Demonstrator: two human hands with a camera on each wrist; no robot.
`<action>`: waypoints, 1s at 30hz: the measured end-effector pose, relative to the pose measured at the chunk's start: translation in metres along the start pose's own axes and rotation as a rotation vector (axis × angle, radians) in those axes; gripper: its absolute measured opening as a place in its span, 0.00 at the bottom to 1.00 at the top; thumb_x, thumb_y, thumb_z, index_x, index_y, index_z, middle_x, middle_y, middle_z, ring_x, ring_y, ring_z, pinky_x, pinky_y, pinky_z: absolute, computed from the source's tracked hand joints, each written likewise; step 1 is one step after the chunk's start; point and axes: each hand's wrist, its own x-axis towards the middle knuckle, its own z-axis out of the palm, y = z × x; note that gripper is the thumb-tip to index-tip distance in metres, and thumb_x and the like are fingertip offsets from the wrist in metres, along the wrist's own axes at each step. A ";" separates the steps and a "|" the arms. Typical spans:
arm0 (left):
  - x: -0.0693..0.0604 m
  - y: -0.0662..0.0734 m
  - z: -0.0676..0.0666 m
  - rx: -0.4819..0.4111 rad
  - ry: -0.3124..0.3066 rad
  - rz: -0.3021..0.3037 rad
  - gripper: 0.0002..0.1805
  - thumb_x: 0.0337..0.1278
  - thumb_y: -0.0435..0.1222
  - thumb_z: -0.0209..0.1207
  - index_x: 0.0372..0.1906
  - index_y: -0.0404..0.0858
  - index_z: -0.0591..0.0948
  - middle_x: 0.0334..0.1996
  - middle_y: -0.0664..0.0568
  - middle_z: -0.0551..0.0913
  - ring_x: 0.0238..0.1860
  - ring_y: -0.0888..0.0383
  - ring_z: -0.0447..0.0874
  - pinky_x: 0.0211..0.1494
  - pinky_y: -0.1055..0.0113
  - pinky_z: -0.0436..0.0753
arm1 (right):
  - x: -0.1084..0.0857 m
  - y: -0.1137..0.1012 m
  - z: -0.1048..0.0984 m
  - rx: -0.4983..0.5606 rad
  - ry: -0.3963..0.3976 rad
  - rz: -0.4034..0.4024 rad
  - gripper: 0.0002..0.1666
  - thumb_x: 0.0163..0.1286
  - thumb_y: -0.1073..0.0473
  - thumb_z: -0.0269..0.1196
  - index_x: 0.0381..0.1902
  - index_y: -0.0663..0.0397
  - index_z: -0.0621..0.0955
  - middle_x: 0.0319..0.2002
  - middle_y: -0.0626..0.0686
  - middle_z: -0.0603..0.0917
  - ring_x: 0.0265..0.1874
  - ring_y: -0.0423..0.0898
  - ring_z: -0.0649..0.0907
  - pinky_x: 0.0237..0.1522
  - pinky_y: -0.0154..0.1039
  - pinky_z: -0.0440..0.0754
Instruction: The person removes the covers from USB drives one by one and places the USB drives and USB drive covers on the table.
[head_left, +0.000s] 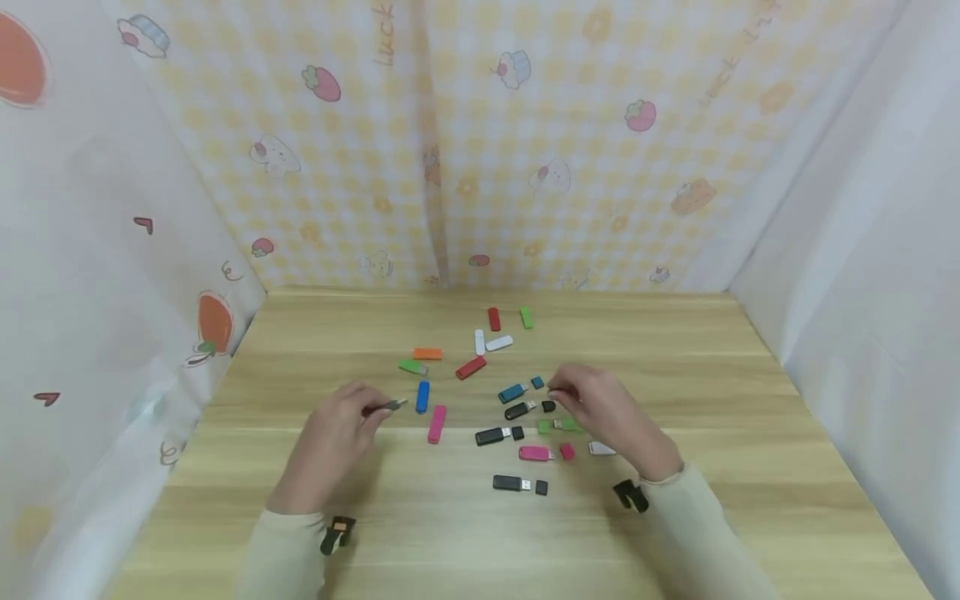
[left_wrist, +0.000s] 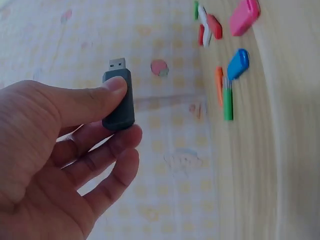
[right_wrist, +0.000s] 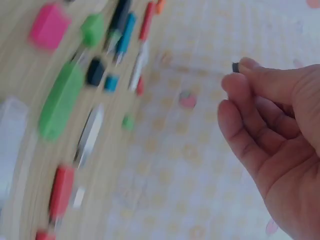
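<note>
My left hand (head_left: 330, 446) pinches a dark grey USB stick (left_wrist: 119, 107) between thumb and fingers. Its bare metal plug (left_wrist: 117, 63) points away from the palm. A small dark cap (right_wrist: 235, 67) sits between the thumb and forefinger of my right hand (head_left: 611, 417), mostly covered by them. Both hands are raised over the table, apart from each other. Nearest the right hand lie a teal USB stick (head_left: 513, 393) with its cap (head_left: 537, 382) off and a black one (head_left: 520, 410) beside a black cap (head_left: 548, 407). A blue USB stick (head_left: 423, 397) lies right of the left hand.
On the wooden table (head_left: 420, 533) lie more uncapped sticks: black (head_left: 492, 437), pink (head_left: 533, 453), green (head_left: 567, 425). Farther back are capped red (head_left: 471, 367), white (head_left: 498, 343) and orange (head_left: 427, 354) ones. A patterned curtain (head_left: 495, 208) closes off the back.
</note>
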 end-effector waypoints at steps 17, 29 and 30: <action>-0.013 0.023 0.051 -0.143 -0.411 -0.117 0.02 0.65 0.31 0.73 0.37 0.40 0.90 0.32 0.57 0.86 0.32 0.62 0.77 0.39 0.65 0.83 | 0.016 -0.047 0.062 -0.065 -0.389 -0.201 0.02 0.75 0.60 0.72 0.41 0.50 0.88 0.35 0.44 0.89 0.29 0.34 0.77 0.38 0.29 0.82; -0.016 0.030 0.063 -0.131 -0.432 -0.066 0.07 0.65 0.33 0.74 0.31 0.44 0.87 0.25 0.61 0.79 0.29 0.61 0.73 0.35 0.67 0.75 | 0.018 -0.052 0.081 -0.121 -0.461 -0.227 0.02 0.74 0.61 0.72 0.41 0.49 0.92 0.36 0.44 0.90 0.33 0.34 0.82 0.41 0.28 0.84; -0.016 0.030 0.063 -0.122 -0.425 -0.065 0.07 0.65 0.33 0.74 0.31 0.44 0.87 0.26 0.60 0.80 0.30 0.61 0.74 0.36 0.66 0.76 | 0.018 -0.052 0.081 -0.123 -0.464 -0.224 0.03 0.74 0.61 0.72 0.42 0.49 0.92 0.36 0.44 0.90 0.33 0.34 0.83 0.41 0.28 0.85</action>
